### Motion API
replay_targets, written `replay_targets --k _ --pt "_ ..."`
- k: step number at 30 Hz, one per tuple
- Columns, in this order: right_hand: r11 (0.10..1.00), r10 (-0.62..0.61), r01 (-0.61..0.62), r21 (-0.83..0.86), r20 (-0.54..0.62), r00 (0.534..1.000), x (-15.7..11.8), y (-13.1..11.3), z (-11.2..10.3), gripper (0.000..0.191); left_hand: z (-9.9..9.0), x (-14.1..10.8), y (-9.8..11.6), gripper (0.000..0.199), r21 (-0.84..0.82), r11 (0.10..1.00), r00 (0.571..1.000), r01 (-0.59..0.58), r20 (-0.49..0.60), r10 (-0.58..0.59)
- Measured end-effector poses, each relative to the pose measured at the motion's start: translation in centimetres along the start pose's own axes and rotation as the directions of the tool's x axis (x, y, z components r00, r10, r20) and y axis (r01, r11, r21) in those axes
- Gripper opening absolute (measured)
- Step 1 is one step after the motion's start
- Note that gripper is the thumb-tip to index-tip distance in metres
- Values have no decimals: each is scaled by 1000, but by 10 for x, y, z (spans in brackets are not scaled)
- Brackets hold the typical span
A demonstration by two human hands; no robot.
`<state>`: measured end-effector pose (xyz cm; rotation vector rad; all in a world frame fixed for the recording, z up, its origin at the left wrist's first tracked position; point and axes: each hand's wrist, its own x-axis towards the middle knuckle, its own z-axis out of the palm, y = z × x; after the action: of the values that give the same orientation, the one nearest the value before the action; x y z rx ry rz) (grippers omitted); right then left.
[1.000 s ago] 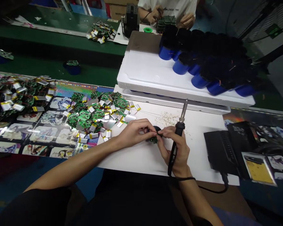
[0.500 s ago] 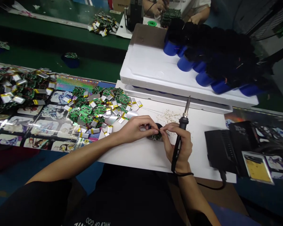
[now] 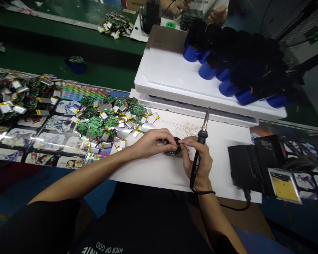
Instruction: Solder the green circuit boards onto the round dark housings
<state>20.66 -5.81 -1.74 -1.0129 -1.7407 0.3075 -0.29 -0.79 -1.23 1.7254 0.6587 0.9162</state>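
My left hand (image 3: 160, 144) is closed, thumb and fingertips pinched at a small dark round piece with a green circuit board (image 3: 174, 153), just above the white work board (image 3: 153, 173). The fingers partly cover this piece. My right hand (image 3: 201, 160) is wrapped around a soldering iron (image 3: 196, 163), its metal tip pointing up and away from the piece. At the same time the right thumb and forefinger pinch at the piece's edge, close to the left fingertips. What lies between the fingertips is too small to make out.
Green circuit boards with silver battery cells (image 3: 111, 121) are heaped at the left. Blue cylinders (image 3: 208, 70) with black tops stand on a white foam tray (image 3: 161, 76). A black box (image 3: 243, 165) with a cable sits right. Across, a co-worker's hand (image 3: 218, 16) shows.
The view shifts slightly, and my hands stay together at the round piece. On the green belt the blue cups move a little left. The co-worker's hand has lifted and curled.
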Motion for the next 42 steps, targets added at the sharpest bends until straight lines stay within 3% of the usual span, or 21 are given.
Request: replay_targets --k 6,17,27,34,42 --pt "997 65 -65 44 -6 998 -2 -7 0 37 0 0 -1 16 38 999 999 -33 -31 34" --pt "956 231 -222 190 -30 972 0 -16 8 32 1 0 -5 6 117 972 976 -205 -51 212" --pt "939 299 -289 185 -26 954 4 -19 10 31 3 -1 -7 4 180 956 970 -232 -38 242" --pt "922 323 -301 245 -51 945 4 -20 9 29 2 0 -3 8 88 985 985 -147 -74 153" --pt "925 292 -268 268 -56 955 3 -19 12 29 0 2 3 24 -63 995 994 72 -73 -76"
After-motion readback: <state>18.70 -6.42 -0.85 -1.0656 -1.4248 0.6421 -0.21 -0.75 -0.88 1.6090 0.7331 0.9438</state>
